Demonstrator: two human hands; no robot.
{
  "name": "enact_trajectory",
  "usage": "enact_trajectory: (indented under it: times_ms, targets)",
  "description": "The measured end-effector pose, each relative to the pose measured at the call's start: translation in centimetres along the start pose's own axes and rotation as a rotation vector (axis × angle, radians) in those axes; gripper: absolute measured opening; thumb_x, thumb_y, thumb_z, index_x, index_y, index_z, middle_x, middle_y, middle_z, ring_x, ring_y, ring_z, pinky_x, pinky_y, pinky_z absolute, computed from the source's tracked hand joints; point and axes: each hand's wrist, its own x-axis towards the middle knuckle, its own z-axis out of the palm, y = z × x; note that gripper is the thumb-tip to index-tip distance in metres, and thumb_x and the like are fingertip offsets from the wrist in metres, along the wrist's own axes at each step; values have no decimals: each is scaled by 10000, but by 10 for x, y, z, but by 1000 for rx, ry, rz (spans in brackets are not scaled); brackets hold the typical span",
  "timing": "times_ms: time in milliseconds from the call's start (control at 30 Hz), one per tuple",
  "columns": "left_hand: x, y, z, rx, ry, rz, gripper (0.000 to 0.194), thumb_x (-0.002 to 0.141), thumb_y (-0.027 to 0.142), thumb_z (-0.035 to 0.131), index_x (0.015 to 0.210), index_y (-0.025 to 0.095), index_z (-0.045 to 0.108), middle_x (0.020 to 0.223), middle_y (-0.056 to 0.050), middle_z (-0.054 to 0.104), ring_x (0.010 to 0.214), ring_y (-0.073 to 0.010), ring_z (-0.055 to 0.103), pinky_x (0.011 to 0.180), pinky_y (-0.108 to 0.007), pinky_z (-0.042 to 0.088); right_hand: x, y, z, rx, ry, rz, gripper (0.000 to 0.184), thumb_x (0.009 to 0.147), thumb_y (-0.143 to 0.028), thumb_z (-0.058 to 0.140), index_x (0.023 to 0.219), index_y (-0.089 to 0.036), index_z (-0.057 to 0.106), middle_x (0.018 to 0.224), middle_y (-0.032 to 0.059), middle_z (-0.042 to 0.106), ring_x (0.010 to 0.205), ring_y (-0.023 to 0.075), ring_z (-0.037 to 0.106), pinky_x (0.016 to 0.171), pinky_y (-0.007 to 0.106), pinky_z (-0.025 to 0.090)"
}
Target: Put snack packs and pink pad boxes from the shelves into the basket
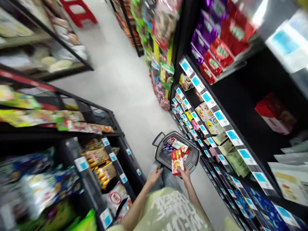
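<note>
A dark grey shopping basket (196, 160) is in front of my body, low over the floor. My left hand (155, 175) is closed at its near side, around what looks like the dark handle. In my right hand (184, 175) is a red and white snack packet (177, 160), gripped by its lower edge and held over the basket. Inside the basket lie a white and red packet (179, 146) and blue packaging (167, 148). The packet in my hand hides part of the contents.
Shelves with price tags (220, 117) and boxed snacks run along the right. On the left, another shelf holds bagged snacks (106, 173). Hanging snack bags (166, 73) line a shelf end ahead. A red stool (79, 12) stands on the grey aisle floor (127, 93) farther off.
</note>
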Motion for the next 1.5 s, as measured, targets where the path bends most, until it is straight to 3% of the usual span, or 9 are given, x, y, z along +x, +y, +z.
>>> enact_trajectory:
  times_ms: [200,300,433,667,800,933,1133,1400,1500]
  targets:
    - [-74,87,-15,-602,-176,350,770,825,647,776,1447,262,537,1457,-174,634,1232,-303,668,949,-437,603,-70,-93,-20,-40,-194,-183,783,448,-449,1018,1135,-205,732,1107,101,805,1029,308,743,887,393,622]
    - [-107,121,-29,-709,-261,507,792,738,572,884,1392,221,607,1392,-165,667,1133,-288,699,869,-422,642,-89,-123,-17,86,-182,-343,765,516,-487,1007,1176,-224,725,1176,124,795,1020,303,757,879,413,623]
    - [-140,149,-43,-677,-303,600,720,683,471,944,1284,170,686,1304,-165,711,1050,-278,726,787,-371,658,-107,-144,5,327,-14,-404,646,604,-671,917,1028,-222,728,1015,104,816,850,276,762,750,383,617]
    - [-167,161,-47,-732,-235,705,644,715,508,924,1224,171,720,1259,-143,751,1075,-276,732,841,-366,641,-125,-162,33,442,100,-485,576,677,-668,879,1007,-233,697,893,48,798,734,227,729,658,321,580]
    - [-173,166,-52,-818,-226,719,599,771,540,886,1228,187,727,1276,-131,760,1118,-270,732,952,-406,614,-135,-165,38,368,40,-607,559,718,-583,883,1119,-219,742,1066,80,796,903,238,739,782,342,588]
    - [-172,173,-60,-898,-233,735,551,786,545,876,1188,195,735,1306,-122,759,1110,-246,738,975,-399,612,-147,-166,45,240,32,-822,378,739,-484,894,973,-201,803,1244,127,745,1114,273,697,944,390,561]
    - [-158,170,-65,-954,-259,670,439,784,449,892,1112,215,716,1187,-81,795,1019,-213,761,998,-419,613,-157,-169,60,171,135,-992,254,794,-450,854,821,-202,806,1032,111,732,980,254,694,834,388,575]
    - [-153,173,-71,-988,-331,619,405,807,324,866,1166,266,687,1249,-56,771,1144,-218,727,1081,-450,581,-157,-173,61,211,225,-1000,272,831,-474,813,823,-208,755,1037,106,763,987,249,707,908,405,572]
    - [-155,177,-70,-974,-339,621,460,734,348,930,1125,246,710,1158,-46,791,1046,-198,742,1028,-420,605,-156,-174,56,232,285,-956,310,835,-506,798,882,-204,748,1061,105,777,979,244,715,903,386,571]
